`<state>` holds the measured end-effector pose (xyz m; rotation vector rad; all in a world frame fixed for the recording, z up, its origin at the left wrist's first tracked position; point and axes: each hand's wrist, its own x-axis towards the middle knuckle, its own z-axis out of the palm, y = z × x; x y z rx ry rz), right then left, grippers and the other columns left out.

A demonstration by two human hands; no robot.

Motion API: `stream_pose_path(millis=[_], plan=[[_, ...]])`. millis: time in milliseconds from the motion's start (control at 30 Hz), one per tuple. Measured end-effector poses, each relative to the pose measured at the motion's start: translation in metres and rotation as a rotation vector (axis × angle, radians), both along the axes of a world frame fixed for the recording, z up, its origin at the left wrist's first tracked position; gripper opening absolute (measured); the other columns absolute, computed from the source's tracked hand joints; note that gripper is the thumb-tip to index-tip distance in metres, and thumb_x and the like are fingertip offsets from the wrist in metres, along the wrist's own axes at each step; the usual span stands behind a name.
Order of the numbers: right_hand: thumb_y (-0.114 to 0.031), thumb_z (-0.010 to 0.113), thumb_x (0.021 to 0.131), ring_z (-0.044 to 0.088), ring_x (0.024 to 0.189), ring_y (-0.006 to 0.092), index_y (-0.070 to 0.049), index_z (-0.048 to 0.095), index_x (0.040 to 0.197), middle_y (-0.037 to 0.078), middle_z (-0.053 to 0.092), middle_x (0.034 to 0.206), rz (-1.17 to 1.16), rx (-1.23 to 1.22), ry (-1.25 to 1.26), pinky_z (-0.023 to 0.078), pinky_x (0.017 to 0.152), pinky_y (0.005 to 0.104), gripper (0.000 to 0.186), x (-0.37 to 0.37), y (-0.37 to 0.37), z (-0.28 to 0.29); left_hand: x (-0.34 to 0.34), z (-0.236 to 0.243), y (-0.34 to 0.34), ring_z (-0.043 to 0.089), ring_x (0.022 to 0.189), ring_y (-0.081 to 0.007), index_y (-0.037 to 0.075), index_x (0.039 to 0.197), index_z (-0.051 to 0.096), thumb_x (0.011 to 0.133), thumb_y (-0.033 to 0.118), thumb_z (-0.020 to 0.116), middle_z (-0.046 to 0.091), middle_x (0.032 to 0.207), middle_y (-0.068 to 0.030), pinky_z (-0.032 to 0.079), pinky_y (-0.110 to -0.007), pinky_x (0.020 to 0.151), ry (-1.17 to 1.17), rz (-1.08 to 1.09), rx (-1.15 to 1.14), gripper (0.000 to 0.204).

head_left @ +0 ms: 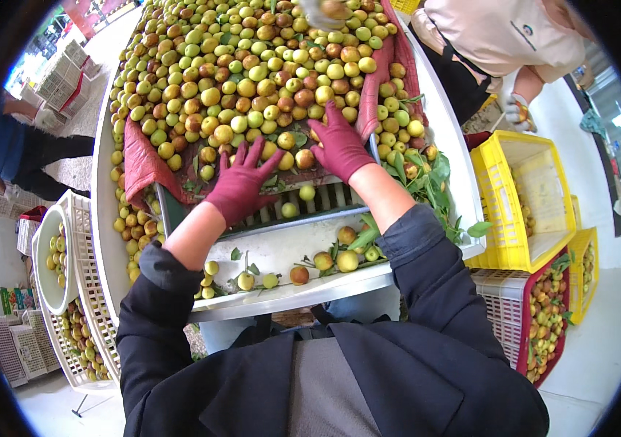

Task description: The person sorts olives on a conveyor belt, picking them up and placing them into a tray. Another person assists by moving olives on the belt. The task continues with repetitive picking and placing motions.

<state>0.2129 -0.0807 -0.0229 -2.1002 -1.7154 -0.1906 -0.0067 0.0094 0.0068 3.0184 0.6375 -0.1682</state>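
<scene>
Green, yellow and reddish-brown jujubes [252, 91] cover most of the white sorting table [292, 295] in a wide heap. My left hand [240, 183], in a maroon glove, lies palm down with fingers spread at the near edge of the heap, touching jujubes. To its right, my right hand [341, 143], gloved alike, stretches its fingers over the fruit; neither hand grips anything that shows. Just below them is a slatted metal grate [329, 200] with two jujubes lying on it. A red cloth [147, 164] lies under the heap.
Jujubes with leafy twigs [430, 182] lie along the table's right side and near edge. Yellow crates [529, 251] and a fruit-filled crate stand at right; a white basin [42, 262] and white crates at left. Another person's gloved hand [321, 11] reaches over the far heap; people stand on both sides.
</scene>
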Motion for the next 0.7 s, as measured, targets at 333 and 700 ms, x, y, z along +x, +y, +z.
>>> stream_pose_path(millis=[333, 700], plan=[[-0.019, 0.067, 0.08, 0.06, 0.099, 0.0322, -0.01, 0.068, 0.103, 0.012, 0.065, 0.102, 0.41, -0.018, 0.508, 0.048, 0.087, 0.0414, 0.026, -0.04, -0.004, 0.023, -0.012, 0.041, 0.002, 0.06, 0.098, -0.0348, 0.016, 0.115, 0.066, 0.085, 0.026, 0.067, 0.063, 0.105, -0.0151, 0.048, -0.043, 0.085, -0.271, -0.056, -0.418, 0.032], [-0.006, 0.069, 0.076, 0.046, 0.125, 0.0377, -0.008, 0.052, 0.129, 0.022, 0.046, 0.135, -0.01, 0.411, 0.287, 0.039, 0.105, 0.0414, 0.056, 0.011, 0.007, -0.003, 0.102, 0.013, 0.039, 0.02, 0.144, -0.0363, 0.036, 0.149, 0.025, 0.08, 0.041, 0.071, 0.02, 0.158, -0.0063, 0.02, -0.072, 0.104, -0.245, 0.127, 0.137, 0.083]])
